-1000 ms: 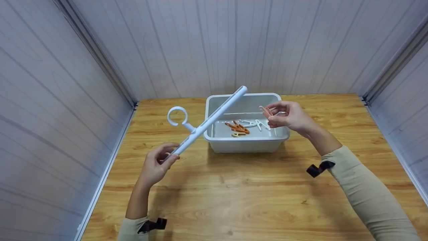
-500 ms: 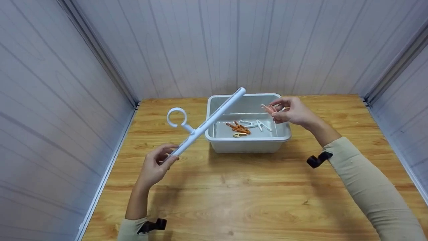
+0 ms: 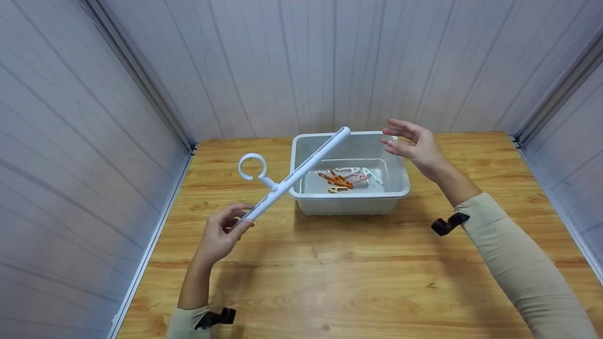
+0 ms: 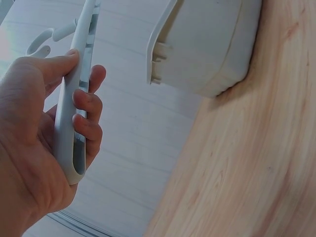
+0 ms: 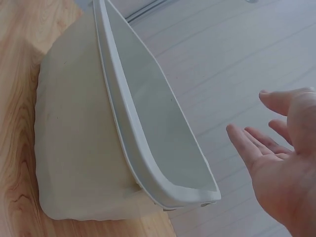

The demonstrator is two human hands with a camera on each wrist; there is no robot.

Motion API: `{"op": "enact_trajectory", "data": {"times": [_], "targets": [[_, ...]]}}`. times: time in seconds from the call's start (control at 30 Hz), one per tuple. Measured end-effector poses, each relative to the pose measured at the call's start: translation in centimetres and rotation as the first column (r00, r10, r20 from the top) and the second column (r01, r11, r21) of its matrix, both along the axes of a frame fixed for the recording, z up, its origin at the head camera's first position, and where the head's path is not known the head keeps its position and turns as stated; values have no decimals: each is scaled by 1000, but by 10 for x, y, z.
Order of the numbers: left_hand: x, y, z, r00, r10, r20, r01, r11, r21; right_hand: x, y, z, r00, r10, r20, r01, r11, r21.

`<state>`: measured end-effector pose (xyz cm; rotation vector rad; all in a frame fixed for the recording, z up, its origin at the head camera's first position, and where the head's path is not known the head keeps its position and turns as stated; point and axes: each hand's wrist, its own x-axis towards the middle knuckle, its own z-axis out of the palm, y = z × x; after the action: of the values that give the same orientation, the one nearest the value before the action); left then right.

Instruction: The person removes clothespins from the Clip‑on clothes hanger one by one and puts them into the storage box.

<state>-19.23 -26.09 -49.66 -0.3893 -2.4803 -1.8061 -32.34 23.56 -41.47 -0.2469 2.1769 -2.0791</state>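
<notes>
My left hand (image 3: 221, 235) grips the lower end of a white clothes hanger (image 3: 301, 170). The hanger slants up to the right, its round hook (image 3: 252, 166) on the left side. In the left wrist view, thumb and fingers curl round the hanger bar (image 4: 69, 118). My right hand (image 3: 419, 146) is at the right rim of the white bin (image 3: 348, 205), fingers spread and holding nothing; the right wrist view shows the hand (image 5: 281, 148) beside the bin wall. Inside the bin lie orange clothespins (image 3: 336, 180), a pink clothespin (image 3: 360, 177), white clothespins (image 3: 373, 176) and a yellowish one (image 3: 337, 189).
The bin stands on a wooden table (image 3: 320, 273) near the back wall (image 3: 311, 66). Pale panels enclose the table at the left and right. The hanger's upper end overlaps the bin's left rim in the head view.
The pink clothespin has left my right hand and now lies in the bin among the others. That hand's fingers have spread and it has risen slightly. My left hand still holds the hanger.
</notes>
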Motion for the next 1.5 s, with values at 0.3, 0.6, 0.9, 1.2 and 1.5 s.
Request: {"op": "enact_trajectory", "data": {"times": [0.3,0.6,0.9,1.2,1.5], "targets": [[-1,1,-1,999,-39,-15,39,999,-3,5,3,2,1000,15,14,-16,997,74],[-3,4,0,993,-121,-1,121,991,-59,12,18,0,999,35,-6,-34,996,88],[-9,16,5,976,-211,46,215,970,-110,20,37,-7,998,41,-51,-41,999,3],[-18,32,6,961,-268,63,274,951,-141,28,56,-12,999,25,-48,-26,1000,-17],[-24,52,13,939,-337,64,343,920,-190,35,76,-17,999,4,-46,-4,1000,2]]}}
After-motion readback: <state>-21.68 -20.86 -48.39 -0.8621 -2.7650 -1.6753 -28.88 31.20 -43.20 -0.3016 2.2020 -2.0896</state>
